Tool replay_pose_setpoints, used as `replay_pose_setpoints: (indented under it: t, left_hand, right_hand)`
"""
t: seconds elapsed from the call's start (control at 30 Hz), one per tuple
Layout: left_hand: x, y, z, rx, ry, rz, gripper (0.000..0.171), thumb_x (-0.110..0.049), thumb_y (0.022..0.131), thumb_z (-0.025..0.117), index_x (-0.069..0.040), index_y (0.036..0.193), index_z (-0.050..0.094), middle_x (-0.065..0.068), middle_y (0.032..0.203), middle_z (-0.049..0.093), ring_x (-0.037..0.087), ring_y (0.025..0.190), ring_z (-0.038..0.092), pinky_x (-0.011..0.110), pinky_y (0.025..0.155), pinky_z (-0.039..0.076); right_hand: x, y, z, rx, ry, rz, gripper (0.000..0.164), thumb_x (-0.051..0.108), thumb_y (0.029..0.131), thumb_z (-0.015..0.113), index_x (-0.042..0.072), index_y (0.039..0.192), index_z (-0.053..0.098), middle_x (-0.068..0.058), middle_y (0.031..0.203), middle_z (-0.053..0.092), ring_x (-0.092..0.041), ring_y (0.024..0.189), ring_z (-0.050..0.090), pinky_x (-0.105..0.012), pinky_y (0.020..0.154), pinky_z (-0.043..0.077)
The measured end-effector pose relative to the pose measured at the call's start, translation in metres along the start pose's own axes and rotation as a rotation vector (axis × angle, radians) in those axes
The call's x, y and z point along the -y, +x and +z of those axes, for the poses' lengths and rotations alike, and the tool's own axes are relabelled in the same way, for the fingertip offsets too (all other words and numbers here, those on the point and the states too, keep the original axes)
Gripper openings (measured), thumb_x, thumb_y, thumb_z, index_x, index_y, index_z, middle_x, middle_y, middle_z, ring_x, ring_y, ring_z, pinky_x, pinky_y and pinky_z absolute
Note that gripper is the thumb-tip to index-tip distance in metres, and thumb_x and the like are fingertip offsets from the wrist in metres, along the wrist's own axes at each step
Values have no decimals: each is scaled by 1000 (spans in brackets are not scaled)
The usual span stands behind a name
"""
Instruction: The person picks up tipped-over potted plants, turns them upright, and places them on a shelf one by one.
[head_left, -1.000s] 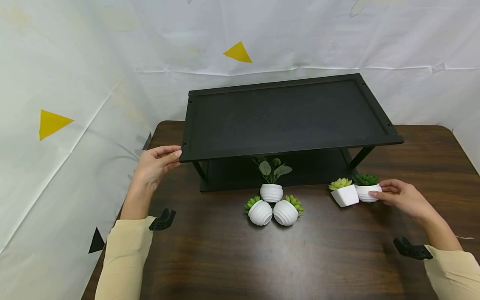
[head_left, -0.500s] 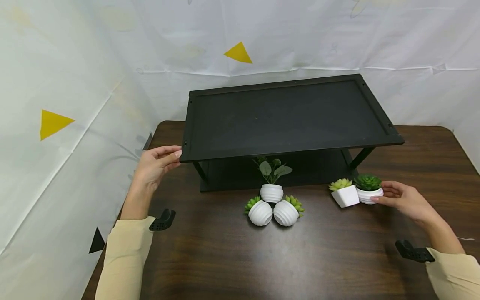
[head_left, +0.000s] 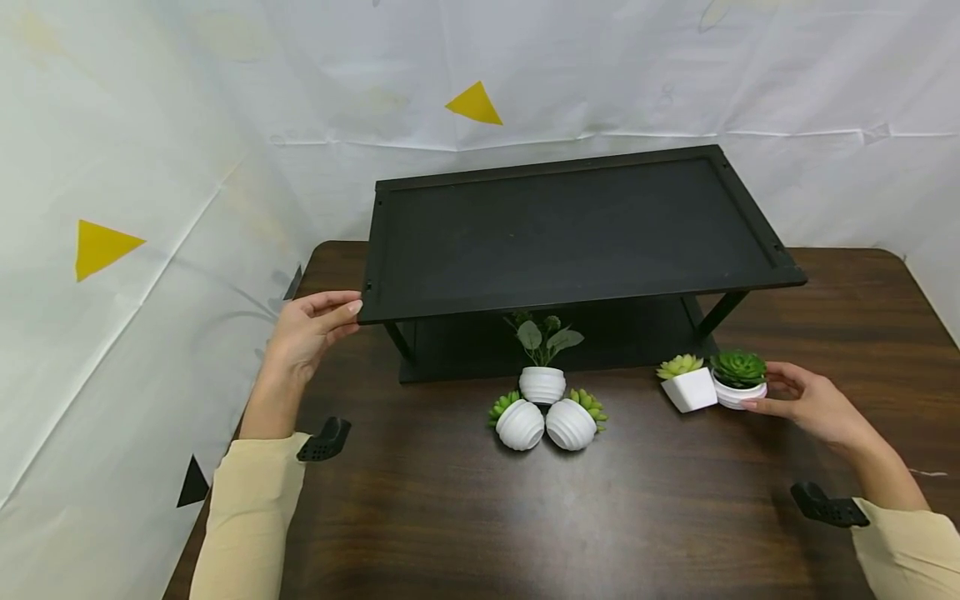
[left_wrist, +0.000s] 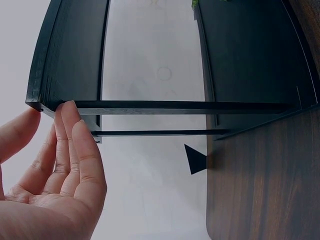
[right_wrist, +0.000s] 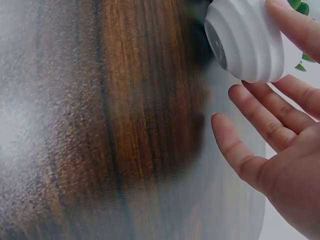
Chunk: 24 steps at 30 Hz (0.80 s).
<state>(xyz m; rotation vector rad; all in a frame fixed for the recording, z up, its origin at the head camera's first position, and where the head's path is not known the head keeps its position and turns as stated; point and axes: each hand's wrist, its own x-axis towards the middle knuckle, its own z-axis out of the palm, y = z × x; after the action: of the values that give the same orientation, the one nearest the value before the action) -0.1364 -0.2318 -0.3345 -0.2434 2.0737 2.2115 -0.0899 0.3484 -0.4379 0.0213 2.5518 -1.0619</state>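
Observation:
At the left, my left hand [head_left: 303, 333] pinches the front left corner of the black two-tier shelf [head_left: 570, 233]; the left wrist view shows the thumb and fingertips of that hand [left_wrist: 65, 175] on either side of the top board's edge [left_wrist: 37, 75]. My right hand [head_left: 817, 408] holds a dark green potted succulent [head_left: 738, 379] between thumb and fingers, right beside a white angular pot [head_left: 688, 392] with a pale green succulent. In the right wrist view the ribbed white pot [right_wrist: 247, 42] is tilted, its base partly showing above the spread lower fingers of the hand [right_wrist: 280, 150].
Before the shelf, two ribbed white pots [head_left: 520, 427] lie tilted on the brown table [head_left: 600, 533]. A leafy plant in a white pot [head_left: 543, 385] stands upright behind them. White sheeting [head_left: 600, 67] closes off the back and left.
My right hand has shifted slightly right with the succulent pot, which now tips so that more of its green top faces the head camera. The left hand stays at the shelf corner.

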Motion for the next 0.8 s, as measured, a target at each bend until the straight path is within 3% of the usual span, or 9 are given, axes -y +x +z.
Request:
replay_pose_setpoints:
  t: [0.47,0.8]
  left_hand:
    - [-1,-1,0,11,-9,9,10,-2,83,66,-10,87,69,3,89,60,11,70,60,22,69,53]
    - [0,0,0,10,-13,8,9,-3,82,67,-10,87,69,3,88,61,12,70,60,23,71,53]
  right_hand:
    - [-8,-4,6,-42,9,-35,78,29,83,68,-13,134,26,-37,127,36,-49,112,38,-62,83,34]
    - [-2,-8,16,-132,-28,-11,81,32,82,69,-15,132,27,-39,126,35,-52,110,38,-64,82,34]
